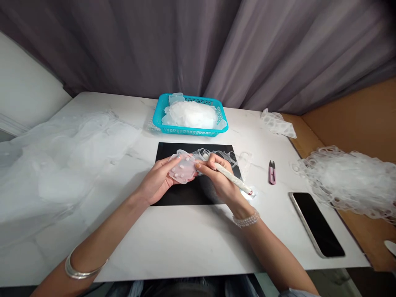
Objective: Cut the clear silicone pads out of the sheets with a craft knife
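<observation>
Marble-topped table bears a black mat, where a person's left hand cradles a translucent plastic piece in curled fingers, just above the mat, while the right hand pinches a white pen-shaped tool close beside it.

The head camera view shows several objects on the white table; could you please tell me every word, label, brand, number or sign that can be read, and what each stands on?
No readable text or signs show in this view.
The smartphone has a dark, blank screen.
Nothing is legible on the pink thread snips, the turquoise basket or the black sheet.
Any marks on the white-wrapped tool are too small to read.
</observation>
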The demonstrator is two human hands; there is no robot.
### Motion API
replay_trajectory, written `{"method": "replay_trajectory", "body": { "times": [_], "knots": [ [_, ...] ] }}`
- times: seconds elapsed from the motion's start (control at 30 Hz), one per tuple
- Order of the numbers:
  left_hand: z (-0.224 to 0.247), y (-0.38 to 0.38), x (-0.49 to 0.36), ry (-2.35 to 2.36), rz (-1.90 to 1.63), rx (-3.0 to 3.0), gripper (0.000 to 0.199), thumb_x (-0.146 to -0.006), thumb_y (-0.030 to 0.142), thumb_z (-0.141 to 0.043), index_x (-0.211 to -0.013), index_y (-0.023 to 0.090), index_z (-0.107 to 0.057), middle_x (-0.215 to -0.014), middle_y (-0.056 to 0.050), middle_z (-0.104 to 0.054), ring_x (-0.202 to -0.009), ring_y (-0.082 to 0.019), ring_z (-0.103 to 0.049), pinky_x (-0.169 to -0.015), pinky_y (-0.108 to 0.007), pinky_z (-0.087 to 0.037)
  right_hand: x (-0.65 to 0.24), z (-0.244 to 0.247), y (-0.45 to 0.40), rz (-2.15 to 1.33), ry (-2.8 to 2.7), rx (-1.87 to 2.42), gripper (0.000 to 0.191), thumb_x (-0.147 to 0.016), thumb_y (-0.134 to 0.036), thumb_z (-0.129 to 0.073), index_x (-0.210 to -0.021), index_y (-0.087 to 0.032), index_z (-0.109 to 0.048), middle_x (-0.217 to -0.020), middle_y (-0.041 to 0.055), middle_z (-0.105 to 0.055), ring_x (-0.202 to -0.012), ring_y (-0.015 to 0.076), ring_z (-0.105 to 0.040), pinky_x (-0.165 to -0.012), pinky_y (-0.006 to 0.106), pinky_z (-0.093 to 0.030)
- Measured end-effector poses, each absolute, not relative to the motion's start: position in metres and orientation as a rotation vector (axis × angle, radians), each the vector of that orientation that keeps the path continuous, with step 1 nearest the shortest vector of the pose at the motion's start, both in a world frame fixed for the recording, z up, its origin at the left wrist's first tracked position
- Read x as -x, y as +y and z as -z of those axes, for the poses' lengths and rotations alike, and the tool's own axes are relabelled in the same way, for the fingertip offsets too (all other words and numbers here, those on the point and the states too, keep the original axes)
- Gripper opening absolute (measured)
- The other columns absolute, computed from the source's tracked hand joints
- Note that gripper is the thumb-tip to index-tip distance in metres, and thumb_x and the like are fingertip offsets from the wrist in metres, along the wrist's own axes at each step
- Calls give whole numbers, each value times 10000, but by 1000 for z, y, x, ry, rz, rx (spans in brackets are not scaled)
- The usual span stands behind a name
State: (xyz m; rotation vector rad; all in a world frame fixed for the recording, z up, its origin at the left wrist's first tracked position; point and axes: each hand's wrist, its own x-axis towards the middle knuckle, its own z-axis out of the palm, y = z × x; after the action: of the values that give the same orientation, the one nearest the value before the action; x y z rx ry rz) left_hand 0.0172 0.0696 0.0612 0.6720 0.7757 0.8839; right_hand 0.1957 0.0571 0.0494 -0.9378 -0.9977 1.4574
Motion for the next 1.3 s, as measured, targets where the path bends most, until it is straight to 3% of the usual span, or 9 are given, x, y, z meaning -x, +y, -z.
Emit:
{"method": "replay_trajectory", "body": {
  "times": [0.17, 0.33, 0.6, 0.73, 0.9, 1.03, 1.17, 1.3],
  "knots": [
    [-60, 69, -16, 751, -875, -665, 290, -923, 330, -637, -1120, 132, -717, -1164, -149, -729, -992, -299, -725, -896, -456, -584, -195, -53, 54, -1435, -1002, 949, 463, -789, -236, -770, -635, -230, -333, -730, -16, -676, -708, 147, -622, -723, 303, -507],
    [-57, 70, -15, 745, -859, -646, 310, -929, 329, -618, -1150, 134, -715, -1182, -158, -723, -1008, -304, -721, -889, -438, -584, -197, -54, 53, -1402, -994, 1000, 459, -778, -257, -774, -632, -234, -340, -726, -14, -671, -754, 167, -648, -747, 312, -512],
    [-55, 71, -13, 732, -838, -612, 351, -957, 336, -561, -1208, 130, -694, -1215, -166, -707, -1079, -311, -691, -878, -430, -587, -204, -48, 58, -1508, -809, 943, 458, -757, -189, -798, -622, -221, -362, -604, -72, -464, -640, 100, -552, -697, 242, -511],
    [-55, 72, -13, 751, -828, -570, 366, -966, 329, -546, -1230, 108, -668, -1220, -188, -699, -1116, -322, -677, -938, -469, -562, -205, -47, 59, -1468, -813, 958, 457, -762, -210, -791, -627, -229, -356, -613, -62, -513, -698, 127, -612, -744, 277, -541],
    [-51, 72, -16, 836, -861, -420, 445, -944, 434, -576, -1270, 135, -628, -1282, -183, -667, -1163, -314, -655, -1018, -481, -517, -197, -53, 49, -1103, -1124, 1132, 428, -828, -268, -728, -615, -241, -357, -786, 16, -692, -963, 231, -705, -889, 381, -530],
    [-50, 69, -18, 714, -815, -432, 405, -963, 449, -537, -1180, 135, -674, -1202, -158, -706, -1102, -285, -684, -1025, -452, -511, -192, -60, 40, -1129, -1520, 1135, 397, -898, -290, -643, -626, -245, -358, -806, 36, -721, -967, 261, -725, -855, 407, -535],
    [-56, 69, -18, 687, -828, -462, 435, -967, 467, -506, -1232, 159, -663, -1348, -152, -639, -1190, -335, -644, -1056, -501, -478, -204, -60, 47, -989, -1212, 1117, 396, -906, -288, -651, -647, -248, -354, -823, 39, -726, -1045, 264, -718, -914, 406, -540],
    [-61, 70, -15, 686, -803, -453, 501, -958, 505, -482, -1225, 127, -673, -1368, -177, -621, -1192, -369, -639, -1052, -525, -474, -215, -50, 58, -1108, -1035, 1099, 386, -868, -286, -701, -652, -244, -384, -806, 32, -724, -1056, 266, -717, -954, 426, -547]
  ]
}}
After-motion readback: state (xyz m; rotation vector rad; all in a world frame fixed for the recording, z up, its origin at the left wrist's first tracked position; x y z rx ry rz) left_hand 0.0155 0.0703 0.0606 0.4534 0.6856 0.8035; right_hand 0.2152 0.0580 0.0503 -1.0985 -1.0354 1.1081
